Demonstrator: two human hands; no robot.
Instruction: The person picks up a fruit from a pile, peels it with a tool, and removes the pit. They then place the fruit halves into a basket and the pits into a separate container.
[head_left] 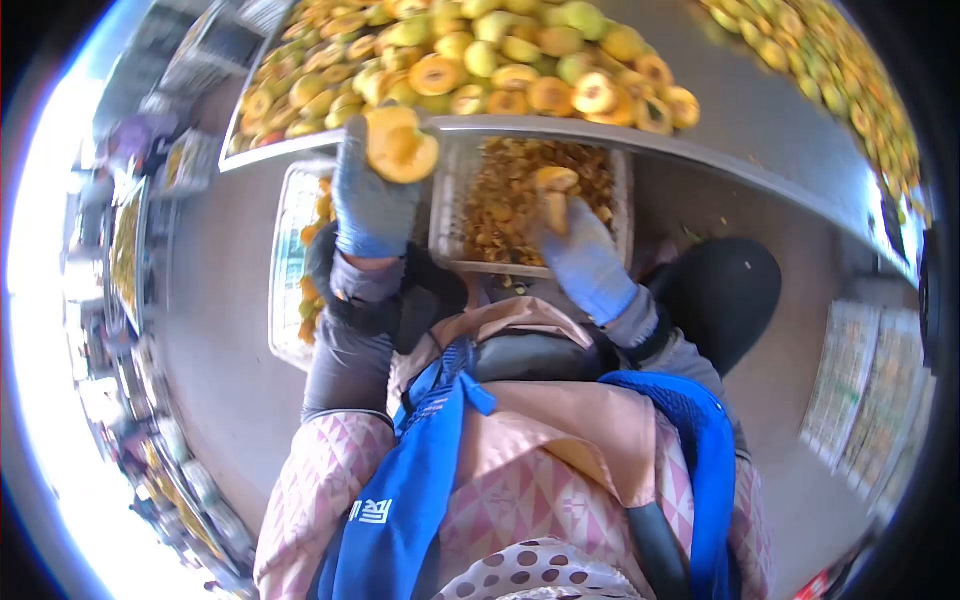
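The cut fruit (pixel 400 148) sits at the fingertips of the gloved left hand (pixel 375 205), which holds it; in view it overlaps the tabletop's (pixel 735 120) near edge, left of the middle. Its cut face points up at the camera. The gloved right hand (pixel 585 250) lies apart, to the right and closer to the body. The outline is nearly round, so no long axis stands out; the flesh is pale yellow-orange with an uneven hollow.

Above the scrap crate (pixel 623 215), 1 yellow-orange piece (pixel 556 181) shows at the right fingers; blur hides whether they grip it. Beyond the near edge lies heaped fruit (pixel 480 55); a 2nd crate (pixel 284 335) stands left of the left forearm.
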